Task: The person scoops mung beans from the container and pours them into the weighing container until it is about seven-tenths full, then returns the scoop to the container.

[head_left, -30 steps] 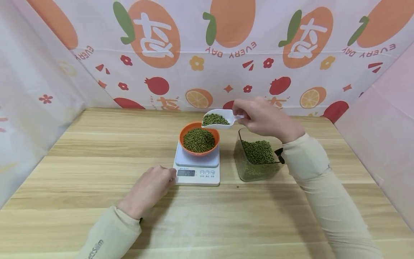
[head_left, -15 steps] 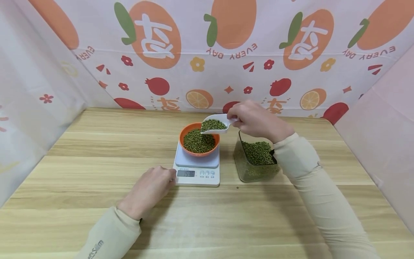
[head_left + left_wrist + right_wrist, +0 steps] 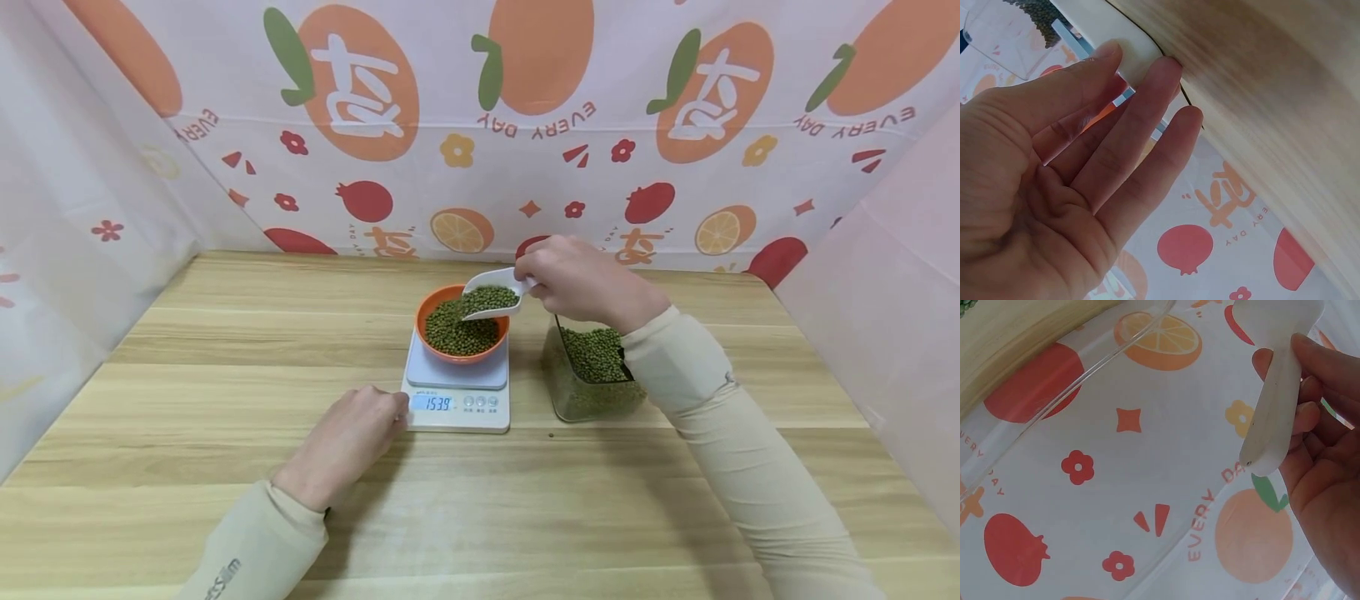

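My right hand [image 3: 573,279] holds a white scoop [image 3: 504,280] by its handle [image 3: 1270,419]. Green beans, probably mung beans [image 3: 491,297], fill the scoop, tilted low over the orange bowl [image 3: 423,337]. More such beans are in the bowl, which stands on a white kitchen scale [image 3: 457,418]. Its lit display [image 3: 433,403] reads about 153.9. My left hand [image 3: 348,442] touches the scale's left edge near the front corner, with fingers fairly straight in the left wrist view. To the right, a clear container [image 3: 573,404] holds more beans, partly hidden by my right forearm.
All of this stands on a wooden table [image 3: 465,517]. A single bean [image 3: 551,434] lies before the container. Behind the table hangs a fruit-print cloth [image 3: 420,183], with cloth at both sides too.
My right hand has moved left and slightly down, bringing the scoop's lip lower over the bowl. The display has lit up, and its reading rose slightly. My left hand has stayed put.
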Demonstrator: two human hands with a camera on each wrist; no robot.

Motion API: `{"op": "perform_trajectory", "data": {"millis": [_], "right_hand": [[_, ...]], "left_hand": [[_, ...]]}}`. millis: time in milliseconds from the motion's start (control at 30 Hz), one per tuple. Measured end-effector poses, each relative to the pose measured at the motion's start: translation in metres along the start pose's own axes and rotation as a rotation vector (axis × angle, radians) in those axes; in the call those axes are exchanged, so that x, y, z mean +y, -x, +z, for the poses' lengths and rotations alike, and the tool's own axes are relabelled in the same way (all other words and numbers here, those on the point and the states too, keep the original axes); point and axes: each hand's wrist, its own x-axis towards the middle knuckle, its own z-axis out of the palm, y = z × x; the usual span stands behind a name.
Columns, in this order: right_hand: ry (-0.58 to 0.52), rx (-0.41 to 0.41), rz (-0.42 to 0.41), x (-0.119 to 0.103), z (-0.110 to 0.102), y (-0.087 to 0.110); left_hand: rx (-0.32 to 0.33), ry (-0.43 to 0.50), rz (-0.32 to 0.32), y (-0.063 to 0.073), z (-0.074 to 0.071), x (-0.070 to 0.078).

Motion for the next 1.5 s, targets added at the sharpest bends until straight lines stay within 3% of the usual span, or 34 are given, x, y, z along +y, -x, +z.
{"op": "perform_trajectory", "data": {"millis": [267,733,1067,1500], "right_hand": [[0.015,-0.021,0.003,-0.005,0.0,-0.001],[0.11,0.026,-0.041,-0.005,0.001,0.0],[0.238,-0.009,-0.013,-0.012,-0.004,0.0],[0.461,0.035,-0.046,-0.021,-0.005,-0.003]], "left_hand": [[-0.003,-0.009,0.006,0.0,0.0,0.001],[-0.006,-0.009,-0.003,0.001,0.001,0.001],[0.002,-0.01,-0.003,0.002,0.001,0.001],[-0.002,-0.009,0.003,0.002,0.002,0.001]]}}
